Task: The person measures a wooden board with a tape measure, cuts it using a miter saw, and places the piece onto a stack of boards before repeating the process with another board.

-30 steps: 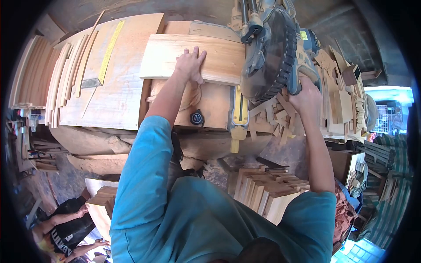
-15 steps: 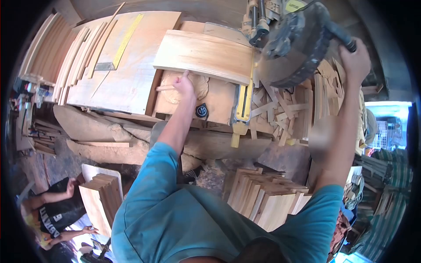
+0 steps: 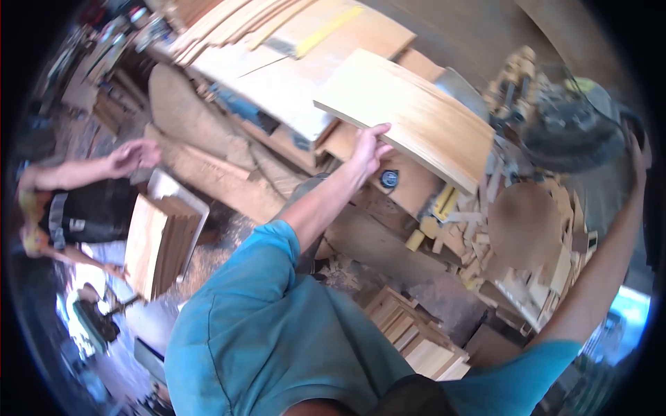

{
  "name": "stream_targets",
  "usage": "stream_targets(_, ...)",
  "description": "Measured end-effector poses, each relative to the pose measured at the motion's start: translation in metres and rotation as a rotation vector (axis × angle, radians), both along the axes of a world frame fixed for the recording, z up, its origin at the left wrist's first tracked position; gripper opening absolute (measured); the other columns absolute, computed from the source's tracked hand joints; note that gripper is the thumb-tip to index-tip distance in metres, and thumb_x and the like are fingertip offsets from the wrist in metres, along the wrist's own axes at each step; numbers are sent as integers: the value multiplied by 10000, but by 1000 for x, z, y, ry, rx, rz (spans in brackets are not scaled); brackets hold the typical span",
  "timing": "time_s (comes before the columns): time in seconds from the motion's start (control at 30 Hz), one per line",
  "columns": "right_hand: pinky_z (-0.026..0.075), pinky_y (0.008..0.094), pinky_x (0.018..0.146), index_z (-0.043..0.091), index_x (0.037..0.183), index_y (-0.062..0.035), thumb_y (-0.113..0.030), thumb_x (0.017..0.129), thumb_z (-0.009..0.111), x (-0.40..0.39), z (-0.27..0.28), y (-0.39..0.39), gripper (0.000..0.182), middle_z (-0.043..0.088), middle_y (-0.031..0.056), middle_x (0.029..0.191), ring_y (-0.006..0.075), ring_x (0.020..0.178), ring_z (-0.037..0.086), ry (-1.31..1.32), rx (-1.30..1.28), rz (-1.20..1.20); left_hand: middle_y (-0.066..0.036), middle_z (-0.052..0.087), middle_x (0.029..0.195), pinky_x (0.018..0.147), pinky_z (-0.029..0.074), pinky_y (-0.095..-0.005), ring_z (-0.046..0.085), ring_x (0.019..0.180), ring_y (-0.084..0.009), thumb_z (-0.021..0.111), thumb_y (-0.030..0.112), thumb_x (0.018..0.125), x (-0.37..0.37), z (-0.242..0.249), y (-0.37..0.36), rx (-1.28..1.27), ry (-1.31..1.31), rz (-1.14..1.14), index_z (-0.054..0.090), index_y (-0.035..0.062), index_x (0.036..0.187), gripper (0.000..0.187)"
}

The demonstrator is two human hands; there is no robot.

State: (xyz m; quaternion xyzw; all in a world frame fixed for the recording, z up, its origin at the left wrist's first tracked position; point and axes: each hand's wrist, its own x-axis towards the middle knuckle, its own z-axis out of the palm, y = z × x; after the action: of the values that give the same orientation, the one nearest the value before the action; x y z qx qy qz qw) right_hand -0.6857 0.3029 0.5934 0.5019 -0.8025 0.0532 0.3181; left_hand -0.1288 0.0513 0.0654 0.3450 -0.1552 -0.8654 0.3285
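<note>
My left hand (image 3: 371,149) grips the near long edge of a pale wooden board (image 3: 416,114), fingers closed on it. The board lies at a slant over the saw's base, with its right end near a yellow saw part (image 3: 446,202). At the far right, my right hand (image 3: 642,147) is wrapped round the dark handle of the miter saw (image 3: 572,135); its fingers are partly lost at the dim edge of view. The saw head is raised beyond the board's right end. A round tape measure (image 3: 389,179) lies just below my left hand.
A large panel (image 3: 284,83) carries a yellow-bladed square (image 3: 329,33) and several strips. Offcuts (image 3: 479,232) are heaped right of the saw. Cut boards (image 3: 409,333) are stacked by my body. At left, another person (image 3: 80,208) stands by more stacked boards (image 3: 156,243).
My view has turned, shifting the bench up and right. My left hand now grips the board's edge, and the board has tilted. The other person's raised hand has moved.
</note>
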Motion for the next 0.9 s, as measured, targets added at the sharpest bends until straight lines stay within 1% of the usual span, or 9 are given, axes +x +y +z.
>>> stream_targets(0.1,537,507,998,700,1250,39,-336,890,816,58,-11,17,533,727,282,1199,446,1126,692,243,-184,23,-178,695,1221,938,635,-426,727,1059,-280,710,140,969,84,26,12,-61,59,103,628,-52,1280,375)
stream_targets(0.23,557,485,942,752,1153,23,-262,917,790,169,-38,41,372,750,249,1151,421,1074,708,332,-478,110,-190,680,1234,1012,607,-455,690,1164,-299,713,99,952,213,51,22,-15,17,275,620,-54,1277,371)
stream_targets(0.33,554,485,981,745,1210,11,-316,939,768,240,-101,80,425,745,232,1203,416,1127,697,64,-618,133,-219,623,1333,1164,506,-491,599,1311,-321,648,89,992,307,69,32,-21,-111,417,617,-69,1292,340)
stream_targets(0.4,559,316,927,697,1334,-1,-273,987,717,246,-166,141,441,768,140,1180,246,1071,741,-425,-1039,-57,-212,623,1316,1171,497,-478,602,1280,-326,652,65,991,363,70,41,-9,-202,557,606,-71,1308,348)
stream_targets(0.47,604,303,856,749,1203,12,-234,1005,650,311,-227,164,331,776,119,1000,222,931,752,-541,-938,9,-238,621,1283,1126,533,-475,625,1231,-351,644,47,1006,425,53,47,-18,-101,619,594,-104,1274,311)
stream_targets(0.5,576,301,876,739,1222,7,-212,1015,592,335,-277,168,336,768,101,1032,210,968,731,-221,-728,119,-259,621,1289,1120,538,-484,625,1239,-372,627,66,1022,456,48,49,-20,-175,646,584,-123,1276,320)
stream_targets(0.63,561,349,904,768,1176,-75,-124,953,752,493,-364,159,228,769,76,1075,192,992,721,-1089,-569,-211,-290,676,1269,1115,571,-466,664,1216,-368,751,96,959,575,-35,20,-9,-36,778,610,-161,1248,411)
stream_targets(0.77,573,377,883,784,1088,-54,-145,898,752,536,-379,243,213,771,154,1042,305,970,746,-818,-351,-372,-118,685,805,749,658,-351,703,766,-253,795,67,915,631,-46,-30,-101,-70,872,676,-47,903,165)
stream_targets(0.9,567,364,875,788,1107,-66,-155,925,726,566,-377,382,212,785,135,1055,276,974,748,-666,-415,-710,-101,564,736,800,598,-387,640,809,-281,767,226,943,623,-6,-59,-338,-148,1101,515,124,632,413)
